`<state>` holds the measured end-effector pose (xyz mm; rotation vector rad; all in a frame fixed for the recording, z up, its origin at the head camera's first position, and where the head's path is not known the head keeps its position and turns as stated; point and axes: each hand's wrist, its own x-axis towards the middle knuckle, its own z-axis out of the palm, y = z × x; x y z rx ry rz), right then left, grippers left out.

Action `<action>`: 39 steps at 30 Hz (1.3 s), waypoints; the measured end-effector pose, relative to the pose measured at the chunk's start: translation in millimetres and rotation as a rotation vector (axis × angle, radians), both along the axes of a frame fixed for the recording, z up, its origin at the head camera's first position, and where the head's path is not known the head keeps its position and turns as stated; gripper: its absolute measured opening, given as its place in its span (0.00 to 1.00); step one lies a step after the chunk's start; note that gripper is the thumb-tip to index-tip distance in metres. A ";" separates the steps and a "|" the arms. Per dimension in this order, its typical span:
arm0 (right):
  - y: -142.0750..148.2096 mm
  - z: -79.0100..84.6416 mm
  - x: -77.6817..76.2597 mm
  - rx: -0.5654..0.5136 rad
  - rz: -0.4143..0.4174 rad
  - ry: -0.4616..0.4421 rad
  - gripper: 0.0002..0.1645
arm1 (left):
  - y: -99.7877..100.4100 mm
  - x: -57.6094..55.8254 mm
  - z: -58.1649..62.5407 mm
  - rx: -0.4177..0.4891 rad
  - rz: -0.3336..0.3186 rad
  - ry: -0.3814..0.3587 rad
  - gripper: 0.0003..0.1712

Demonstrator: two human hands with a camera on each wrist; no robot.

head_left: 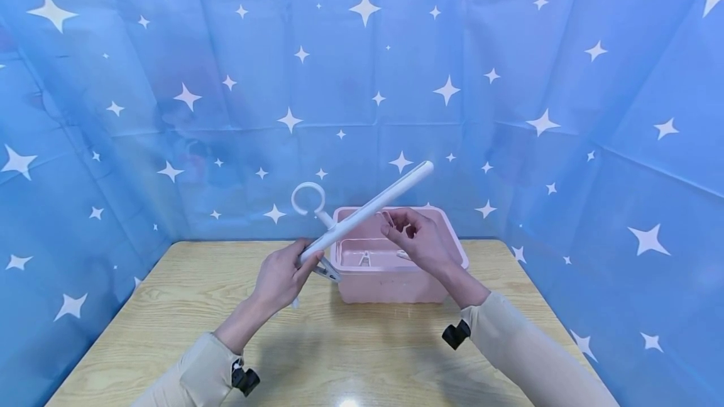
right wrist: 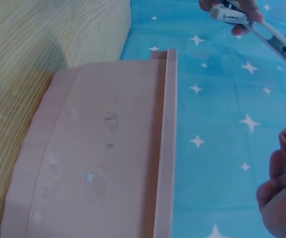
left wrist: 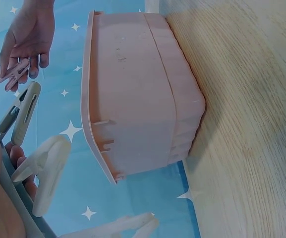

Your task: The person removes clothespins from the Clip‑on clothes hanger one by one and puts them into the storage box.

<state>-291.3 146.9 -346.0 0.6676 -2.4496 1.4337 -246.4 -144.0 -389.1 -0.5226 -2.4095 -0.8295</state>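
Observation:
My left hand (head_left: pixel 279 276) grips one end of a white clip hanger (head_left: pixel 379 203), whose bar slants up to the right in the head view. A round hook (head_left: pixel 323 192) rises from the bar's middle. Beneath the bar hang clips; the left wrist view shows a greyish clip (left wrist: pixel 28 111) and a white clip (left wrist: pixel 48 173). Over the pink bin (head_left: pixel 390 287), my right hand (head_left: pixel 424 242) pinches a small pink clothespin (left wrist: pixel 18 74), held apart from the hanger. Inside the bin lie a pale clothespin (head_left: pixel 364 259) and another small clip (head_left: pixel 403 255).
The bin stands near the far edge of a wood-grain table (head_left: pixel 362 350). Behind and on both sides hangs a blue curtain (head_left: pixel 254 93) with white stars. Each sleeve bears a small black device at the wrist.

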 end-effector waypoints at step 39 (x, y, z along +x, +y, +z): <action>8.4 -8.8 -16.3 0.065 -0.076 0.100 0.12 | 0.7 1.4 1.5 -0.001 -0.001 0.002 0.15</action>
